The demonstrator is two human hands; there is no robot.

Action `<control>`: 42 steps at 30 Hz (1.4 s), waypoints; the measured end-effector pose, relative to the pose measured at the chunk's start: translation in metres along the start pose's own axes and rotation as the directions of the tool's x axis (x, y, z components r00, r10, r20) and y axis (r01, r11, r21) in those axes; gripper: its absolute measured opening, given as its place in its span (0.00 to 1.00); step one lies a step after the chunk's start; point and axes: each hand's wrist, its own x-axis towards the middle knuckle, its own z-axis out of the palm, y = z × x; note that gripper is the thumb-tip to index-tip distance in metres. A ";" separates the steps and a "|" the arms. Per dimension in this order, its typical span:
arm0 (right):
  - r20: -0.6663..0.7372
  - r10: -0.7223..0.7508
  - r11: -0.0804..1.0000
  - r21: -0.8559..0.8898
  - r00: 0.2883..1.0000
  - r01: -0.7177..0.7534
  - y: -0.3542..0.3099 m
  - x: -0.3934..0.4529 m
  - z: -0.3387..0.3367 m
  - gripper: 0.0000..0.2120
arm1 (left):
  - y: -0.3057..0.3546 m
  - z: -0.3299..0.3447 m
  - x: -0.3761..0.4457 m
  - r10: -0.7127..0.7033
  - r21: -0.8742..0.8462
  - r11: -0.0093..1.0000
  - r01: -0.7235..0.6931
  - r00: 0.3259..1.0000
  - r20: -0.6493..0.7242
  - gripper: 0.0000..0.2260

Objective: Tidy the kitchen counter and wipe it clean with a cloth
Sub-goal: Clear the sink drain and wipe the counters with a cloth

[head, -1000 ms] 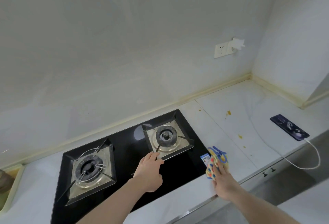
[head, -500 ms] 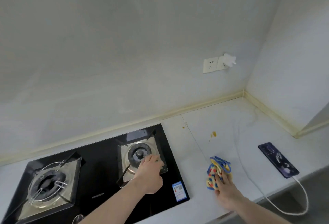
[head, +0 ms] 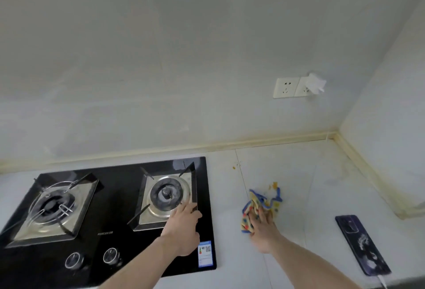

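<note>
A: Your right hand [head: 262,229] is pressing the bunched cloth [head: 259,206] onto the worktop [head: 299,173], fingers curling over it, beside the yellow spill [head: 273,185].

B: And your left hand [head: 184,226], fingers straight, is resting on the stove [head: 119,196]. Wiping wider is risking smearing the spill toward the phone [head: 361,242].

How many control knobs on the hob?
2. Left knob and right knob sit side by side on the hob's front strip, left of the left hand's forearm, which may hide more.
</note>
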 end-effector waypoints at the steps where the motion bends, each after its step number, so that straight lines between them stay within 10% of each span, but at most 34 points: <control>1: 0.007 -0.045 0.999 -0.025 0.999 0.045 -0.011 0.003 0.001 0.38 | 0.000 0.006 -0.003 -0.015 -0.006 1.000 0.015 1.000 0.021 0.29; 8: -0.016 -0.212 0.971 -0.111 0.977 0.209 -0.012 -0.023 0.000 0.39 | -0.002 0.031 -0.017 -0.045 0.022 0.999 0.044 0.998 0.048 0.31; 13: -0.071 -0.046 0.997 -0.058 0.996 0.042 0.041 -0.026 -0.011 0.32 | 0.024 0.042 -0.010 0.065 0.014 0.998 -0.065 0.998 0.013 0.26; 30: -0.056 0.328 0.936 0.152 0.943 -0.317 0.071 0.059 -0.075 0.34 | -0.033 0.103 -0.017 -0.231 -0.101 0.964 0.247 0.962 0.149 0.39; 42: -0.028 -0.208 0.975 -0.088 0.978 0.205 -0.071 0.033 -0.014 0.31 | -0.030 0.094 -0.007 -0.273 -0.055 0.955 0.290 0.938 0.215 0.42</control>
